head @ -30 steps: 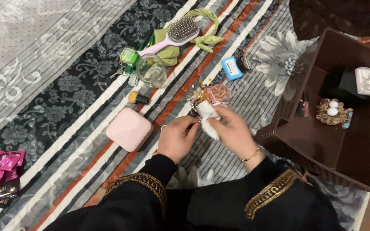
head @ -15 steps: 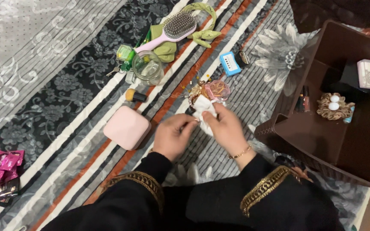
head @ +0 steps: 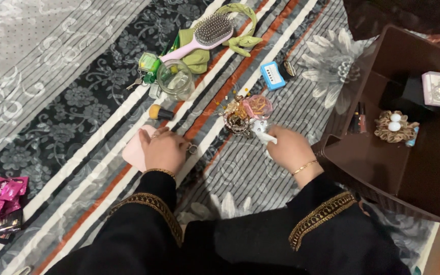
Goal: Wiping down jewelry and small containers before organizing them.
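Left hand (head: 165, 149) is lying palm-down, fingers curled over the pink case (head: 134, 150) on the bedspread (head: 52, 91). Right hand (head: 291, 148) is pinching white tissue (head: 262, 131) beside the jewellery pile (head: 238, 116).

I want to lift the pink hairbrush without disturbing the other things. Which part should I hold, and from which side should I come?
Probably grip the pink hairbrush by its handle, coming from the lower left. The handle is slim and points down-left toward the glass jar; the bristles face up, and the head lies over the green headband, so grabbing the head would likely drag the cloth.
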